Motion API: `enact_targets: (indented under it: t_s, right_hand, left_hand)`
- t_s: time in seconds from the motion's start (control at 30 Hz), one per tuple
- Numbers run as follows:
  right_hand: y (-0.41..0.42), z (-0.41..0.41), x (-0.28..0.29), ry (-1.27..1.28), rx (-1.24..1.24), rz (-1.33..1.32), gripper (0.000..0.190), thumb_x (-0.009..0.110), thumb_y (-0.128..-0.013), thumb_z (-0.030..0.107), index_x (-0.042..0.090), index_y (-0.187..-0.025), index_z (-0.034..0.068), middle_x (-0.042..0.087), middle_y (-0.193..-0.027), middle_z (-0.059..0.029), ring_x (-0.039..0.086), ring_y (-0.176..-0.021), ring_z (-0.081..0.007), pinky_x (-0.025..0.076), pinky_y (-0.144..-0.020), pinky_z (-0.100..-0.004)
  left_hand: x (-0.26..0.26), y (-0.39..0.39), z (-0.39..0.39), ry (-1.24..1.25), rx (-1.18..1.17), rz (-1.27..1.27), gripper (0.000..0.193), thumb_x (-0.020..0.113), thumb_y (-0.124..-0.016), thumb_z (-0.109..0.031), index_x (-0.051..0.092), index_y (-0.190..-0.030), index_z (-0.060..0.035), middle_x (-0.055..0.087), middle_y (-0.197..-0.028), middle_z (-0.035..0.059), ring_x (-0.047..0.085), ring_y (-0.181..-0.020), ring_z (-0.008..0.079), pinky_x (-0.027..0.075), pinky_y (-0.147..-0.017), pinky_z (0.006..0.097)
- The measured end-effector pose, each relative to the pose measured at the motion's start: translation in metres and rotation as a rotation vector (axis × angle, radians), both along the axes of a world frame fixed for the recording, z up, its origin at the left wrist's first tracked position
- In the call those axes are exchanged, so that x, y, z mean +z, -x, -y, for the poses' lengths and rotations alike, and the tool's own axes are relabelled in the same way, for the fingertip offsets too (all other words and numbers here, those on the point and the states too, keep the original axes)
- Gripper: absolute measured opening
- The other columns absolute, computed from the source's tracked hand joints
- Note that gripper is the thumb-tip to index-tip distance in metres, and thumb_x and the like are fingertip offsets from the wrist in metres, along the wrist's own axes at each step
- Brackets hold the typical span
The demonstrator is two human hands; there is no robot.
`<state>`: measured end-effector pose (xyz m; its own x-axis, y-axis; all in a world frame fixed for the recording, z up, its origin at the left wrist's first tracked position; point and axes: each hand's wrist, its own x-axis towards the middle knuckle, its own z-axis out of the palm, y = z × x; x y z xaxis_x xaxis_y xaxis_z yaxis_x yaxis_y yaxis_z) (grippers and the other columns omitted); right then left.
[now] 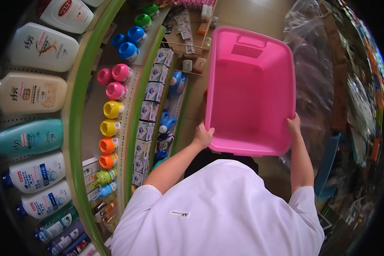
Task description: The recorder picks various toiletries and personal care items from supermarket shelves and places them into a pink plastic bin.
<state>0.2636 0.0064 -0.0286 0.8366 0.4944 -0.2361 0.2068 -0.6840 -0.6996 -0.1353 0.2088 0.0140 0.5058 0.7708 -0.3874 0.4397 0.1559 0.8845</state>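
A deep pink plastic storage bin (236, 99), open at the top and with nothing visible inside, is held out in front of my body. My left hand (203, 137) grips its rim near the lower left corner, with the thumb over the edge. At the lower right side, my right hand (293, 124) holds the opposite rim, thumb on the inner face. The fingers of both hands are partly hidden behind the bin's walls.
Store shelves with green edges (73, 128) line the left, holding shampoo bottles (32, 92), coloured jars (113, 109) and small boxes (144, 130). Clear plastic wrap (310, 83) covers goods at right, beside a blue plastic item (328, 169). Tiled floor (251, 14) shows beyond the bin.
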Motion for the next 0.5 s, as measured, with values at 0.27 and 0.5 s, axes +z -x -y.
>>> enact_targets:
  t_s: [0.27,0.5]
  right_hand:
    - [-0.041,-0.014,0.015,-0.17,0.044,-0.539,0.03,0.062,-0.075,-0.001,0.057,-0.105,-0.001,0.063,-0.09,-0.0059,0.061,-0.079,-0.0139,0.049,-0.07,-0.0265]
    - [-0.049,0.006,0.042,-0.117,0.055,-0.507,0.034,0.059,-0.072,-0.004,0.056,-0.106,-0.001,0.063,-0.095,-0.006,0.06,-0.082,-0.0146,0.048,-0.074,-0.0271]
  left_hand:
    - [0.016,-0.006,0.011,0.158,-0.103,-0.016,0.046,0.057,-0.082,-0.027,0.049,-0.118,0.0015,0.061,-0.104,0.0214,0.058,-0.099,0.0315,0.043,-0.089,0.0368]
    - [-0.077,0.017,-0.003,0.838,0.421,0.159,0.045,0.049,-0.087,-0.043,0.057,-0.109,-0.004,0.061,-0.099,0.0082,0.057,-0.09,0.0163,0.046,-0.073,0.0328]
